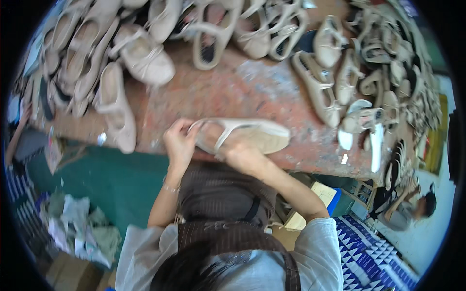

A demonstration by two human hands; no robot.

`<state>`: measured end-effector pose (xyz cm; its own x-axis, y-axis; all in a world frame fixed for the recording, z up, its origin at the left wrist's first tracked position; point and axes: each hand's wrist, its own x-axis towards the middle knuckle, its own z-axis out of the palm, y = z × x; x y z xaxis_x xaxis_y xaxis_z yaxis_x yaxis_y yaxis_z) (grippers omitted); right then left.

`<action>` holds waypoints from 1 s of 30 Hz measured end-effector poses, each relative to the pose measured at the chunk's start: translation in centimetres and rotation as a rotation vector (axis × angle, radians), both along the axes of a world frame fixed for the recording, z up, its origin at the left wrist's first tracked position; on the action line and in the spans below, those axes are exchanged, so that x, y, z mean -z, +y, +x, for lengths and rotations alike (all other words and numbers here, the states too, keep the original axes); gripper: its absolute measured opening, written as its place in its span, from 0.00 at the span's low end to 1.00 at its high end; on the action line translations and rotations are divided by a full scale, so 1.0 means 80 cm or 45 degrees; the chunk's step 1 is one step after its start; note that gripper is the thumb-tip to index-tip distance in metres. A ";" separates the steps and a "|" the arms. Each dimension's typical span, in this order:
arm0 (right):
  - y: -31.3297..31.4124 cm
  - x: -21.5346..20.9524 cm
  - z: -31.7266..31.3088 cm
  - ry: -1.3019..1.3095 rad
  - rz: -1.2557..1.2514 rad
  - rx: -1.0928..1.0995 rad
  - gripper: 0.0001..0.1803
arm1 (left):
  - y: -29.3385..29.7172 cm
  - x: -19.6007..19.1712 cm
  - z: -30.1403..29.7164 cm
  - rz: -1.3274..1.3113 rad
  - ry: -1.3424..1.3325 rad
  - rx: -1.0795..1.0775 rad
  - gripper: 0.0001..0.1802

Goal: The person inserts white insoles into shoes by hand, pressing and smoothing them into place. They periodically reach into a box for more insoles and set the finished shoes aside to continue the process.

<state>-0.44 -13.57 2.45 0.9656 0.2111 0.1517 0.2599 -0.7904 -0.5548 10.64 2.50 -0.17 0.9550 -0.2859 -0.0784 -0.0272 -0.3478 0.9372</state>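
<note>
Both hands hold one beige strapped shoe (257,133) just above the near edge of a worn reddish workbench (218,92). My left hand (178,140) pinches the heel end of its strap. My right hand (242,154) grips the shoe from below at its middle, the toe pointing right. A thin bracelet sits on my left wrist.
Several beige shoes are heaped along the bench's back and left (131,58) and piled at the right (369,72). White insoles (376,145) lie at the right edge. Crumpled paper (77,228) lies on the green floor. Another person (412,208) sits at the lower right.
</note>
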 end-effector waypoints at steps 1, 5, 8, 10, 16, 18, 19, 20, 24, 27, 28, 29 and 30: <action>0.000 -0.019 0.008 0.530 -0.100 -0.112 0.19 | 0.006 0.002 0.002 0.125 -0.054 0.055 0.07; 0.018 0.037 0.007 0.108 -0.134 -0.033 0.25 | 0.013 0.008 0.006 0.131 -0.167 0.105 0.08; 0.021 0.001 0.003 0.241 -0.234 0.037 0.21 | 0.017 0.007 0.011 0.189 0.028 0.128 0.10; 0.015 -0.014 -0.012 0.083 -0.336 0.205 0.15 | 0.008 -0.003 0.013 0.164 0.067 0.142 0.10; -0.011 -0.019 -0.021 0.224 -0.179 0.439 0.13 | 0.009 -0.025 -0.009 0.463 -0.402 0.346 0.11; -0.030 -0.027 -0.028 -0.282 -0.219 0.855 0.23 | 0.007 -0.025 -0.045 0.435 -0.466 0.434 0.08; -0.041 -0.031 -0.019 -0.315 -0.384 1.079 0.29 | 0.004 -0.025 -0.063 0.473 -0.395 0.513 0.07; -0.053 -0.040 -0.009 -0.332 -0.544 1.301 0.36 | -0.001 -0.029 -0.081 0.439 -0.373 0.588 0.08; -0.082 -0.059 0.006 -0.063 0.618 1.156 0.35 | -0.027 -0.064 -0.142 0.551 -0.627 0.564 0.08; -0.047 -0.086 -0.036 -0.060 0.345 0.884 0.20 | -0.035 -0.065 -0.167 0.490 -0.790 0.778 0.12; -0.030 -0.086 -0.056 -0.156 0.169 0.800 0.20 | -0.040 -0.062 -0.171 0.542 -0.896 0.898 0.18; -0.009 -0.084 -0.073 -0.070 0.020 0.762 0.25 | -0.046 -0.054 -0.172 0.597 -1.007 1.006 0.24; 0.007 -0.066 -0.085 0.022 0.004 0.827 0.30 | -0.051 -0.036 -0.176 0.643 -0.976 1.041 0.29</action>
